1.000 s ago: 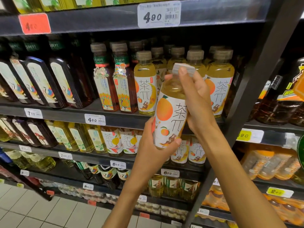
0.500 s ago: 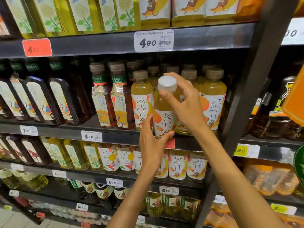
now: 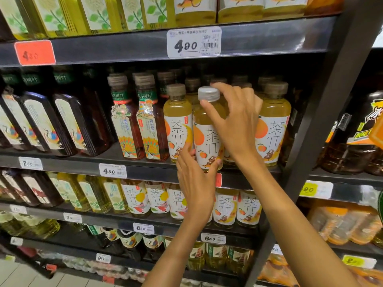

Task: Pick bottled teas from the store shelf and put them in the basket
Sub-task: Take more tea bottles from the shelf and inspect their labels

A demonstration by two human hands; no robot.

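Store shelving (image 3: 145, 46), dark and price-tagged, fills the frame; no basket is in view. Row of yellow tea bottles (image 3: 178, 121) stands on the middle tier. White-capped bottle (image 3: 207, 133): a second ago held clear of the shelf, now upright at that row's front, centre frame. Right hand (image 3: 238, 123): fingers spread loose over cap and shoulder, clasping nothing. Left hand (image 3: 194, 179): wrapped round the bottle's base. Judgement: bottle returned to stock, not basketed.

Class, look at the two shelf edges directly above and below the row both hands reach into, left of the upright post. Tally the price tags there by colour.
White price tags: 3
Red price tags: 2, one partly hidden by the left hand that grips the white-capped bottle
Total: 5
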